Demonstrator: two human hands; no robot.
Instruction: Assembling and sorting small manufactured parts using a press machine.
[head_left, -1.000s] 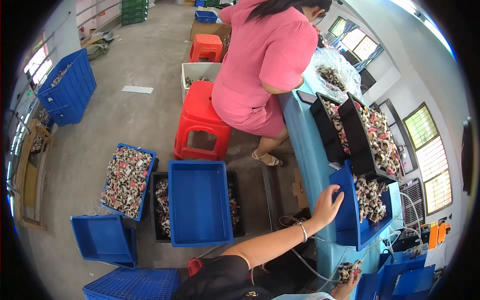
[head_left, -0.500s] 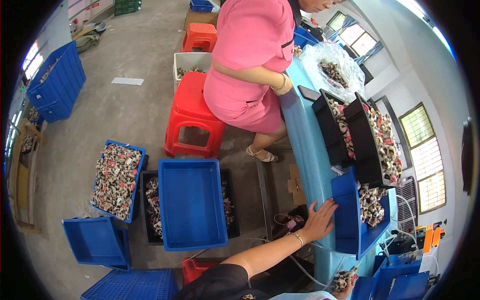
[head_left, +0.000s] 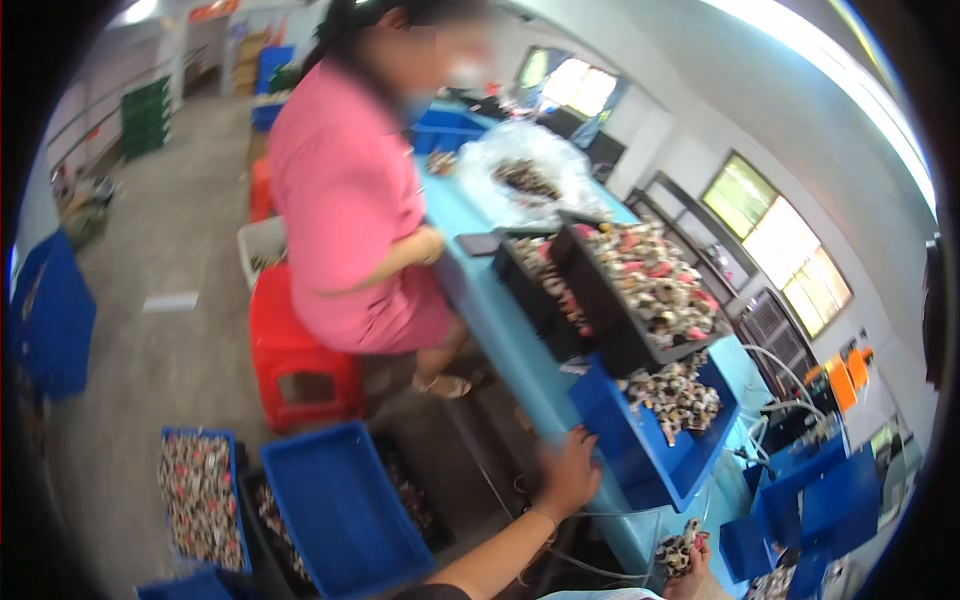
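Note:
My left hand (head_left: pixel 570 474) is stretched out at the near edge of the blue-covered table (head_left: pixel 516 365), its fingers apart and partly blurred. The fingertips are beside the left wall of a blue bin (head_left: pixel 618 445); whether they touch it I cannot tell. In that bin lies a heap of small curled pieces (head_left: pixel 672 402), cream and black. At the lower edge, my right hand (head_left: pixel 697 572) is closed round a clump of similar mottled pieces (head_left: pixel 676 549) with some pink among them.
Two black bins (head_left: pixel 622 318) of mixed pieces stand beyond the blue bin. A clear plastic bag (head_left: pixel 515 175) lies farther off. A person in pink (head_left: pixel 345 215) sits on a red stool (head_left: pixel 300 340). Blue crates (head_left: pixel 335 500) stand on the floor; blue machine parts (head_left: pixel 825 520) are at right.
The view has swung up and to the right, so the table things appear farther left. My left hand stays by the blue bin; my right hand with its clump shows more fully.

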